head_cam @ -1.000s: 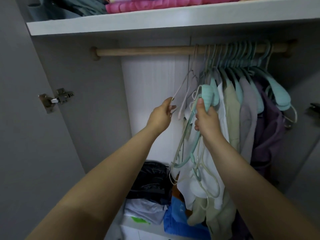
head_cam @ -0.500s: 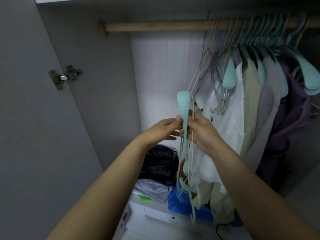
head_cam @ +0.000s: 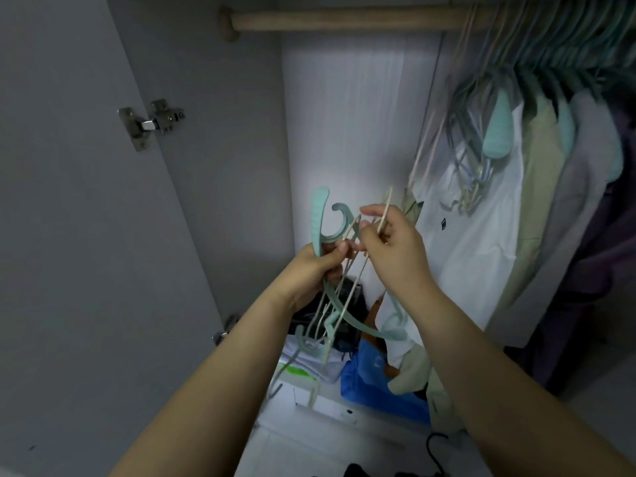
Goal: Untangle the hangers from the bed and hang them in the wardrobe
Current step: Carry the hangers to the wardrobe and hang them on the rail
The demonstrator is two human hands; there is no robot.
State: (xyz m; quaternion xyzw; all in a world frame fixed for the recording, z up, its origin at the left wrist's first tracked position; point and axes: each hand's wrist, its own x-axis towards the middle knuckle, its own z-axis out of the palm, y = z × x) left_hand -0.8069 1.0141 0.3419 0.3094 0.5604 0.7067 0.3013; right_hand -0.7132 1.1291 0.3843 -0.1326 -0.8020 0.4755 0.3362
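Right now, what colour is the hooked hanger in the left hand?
Mint green hanger, head view.

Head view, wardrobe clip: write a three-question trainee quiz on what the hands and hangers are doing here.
1. True or false: the left hand grips the teal hanger.
2. What does the right hand pinch? A) a thin beige hanger B) the white shirt C) the rod
3. Fill in: the tangled bunch is held ___ the rod.

Key: 1 true; 2 A; 3 below

bare rod [head_cam: 344, 20] left, hung clothes [head_cam: 481, 218] crowd right, piled bags [head_cam: 378, 376] below
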